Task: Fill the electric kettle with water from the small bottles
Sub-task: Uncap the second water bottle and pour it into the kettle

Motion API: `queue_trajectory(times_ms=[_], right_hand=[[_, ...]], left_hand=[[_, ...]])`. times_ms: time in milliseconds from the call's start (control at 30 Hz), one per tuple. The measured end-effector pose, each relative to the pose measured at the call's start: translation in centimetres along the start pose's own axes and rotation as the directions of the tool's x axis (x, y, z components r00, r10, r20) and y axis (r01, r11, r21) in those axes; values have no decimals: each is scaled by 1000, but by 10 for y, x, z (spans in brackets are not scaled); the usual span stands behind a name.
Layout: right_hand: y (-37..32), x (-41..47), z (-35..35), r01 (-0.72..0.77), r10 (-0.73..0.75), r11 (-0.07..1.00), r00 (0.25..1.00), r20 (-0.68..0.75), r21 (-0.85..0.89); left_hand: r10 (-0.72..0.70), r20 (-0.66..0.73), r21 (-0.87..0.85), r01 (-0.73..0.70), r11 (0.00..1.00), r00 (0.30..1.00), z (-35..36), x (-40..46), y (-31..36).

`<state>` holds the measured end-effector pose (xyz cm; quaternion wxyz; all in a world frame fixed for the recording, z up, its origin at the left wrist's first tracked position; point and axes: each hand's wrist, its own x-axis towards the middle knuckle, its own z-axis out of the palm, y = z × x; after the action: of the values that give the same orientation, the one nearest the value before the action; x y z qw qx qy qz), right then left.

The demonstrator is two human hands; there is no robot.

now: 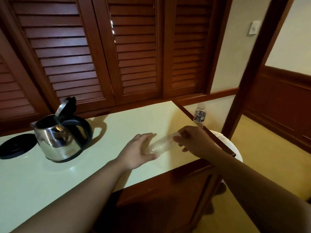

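Note:
A steel electric kettle [58,138] with a black handle stands on the pale table [50,182] at the left, lid flipped up. Its black base [16,147] lies beside it, to the left. A small clear plastic bottle [162,144] lies tilted between my hands over the table's right part. My left hand [140,151] grips the bottle's lower body. My right hand [193,142] pinches its neck and cap end. A second small bottle [199,117] with a dark label stands upright beyond the table's right edge.
Dark wooden louvred shutters [101,47] rise behind the table. A white round seat [230,145] sits past the table's right edge, under my right forearm. A wooden door frame [255,64] stands at the right, with yellowish floor [269,165] below.

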<state>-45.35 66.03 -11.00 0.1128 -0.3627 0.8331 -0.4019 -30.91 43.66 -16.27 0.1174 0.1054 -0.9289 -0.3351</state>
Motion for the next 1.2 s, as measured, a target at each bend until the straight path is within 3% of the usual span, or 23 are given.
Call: queue_trajectory(times_ms=[167, 300, 633, 867, 1200], right_hand=[[18, 11, -40, -42, 16, 989, 984, -179, -142], [29, 22, -70, -99, 19, 961, 955, -296, -257], [55, 56, -107, -260, 146, 908, 931, -333, -329], [52, 72, -107, -277, 144, 866, 935, -323, -415], [44, 66, -101, -301, 173, 876, 925, -339, -377]], left_hand=[[-195, 7, 239, 188, 953, 981, 18, -8, -51], [-179, -26, 250, 180, 951, 984, 21, -12, -61], [-172, -25, 224, 174, 959, 985, 21, -13, -63], [-179, -24, 228, 180, 957, 984, 20, -13, -60], [-185, -36, 220, 188, 957, 982, 20, -13, -61]])
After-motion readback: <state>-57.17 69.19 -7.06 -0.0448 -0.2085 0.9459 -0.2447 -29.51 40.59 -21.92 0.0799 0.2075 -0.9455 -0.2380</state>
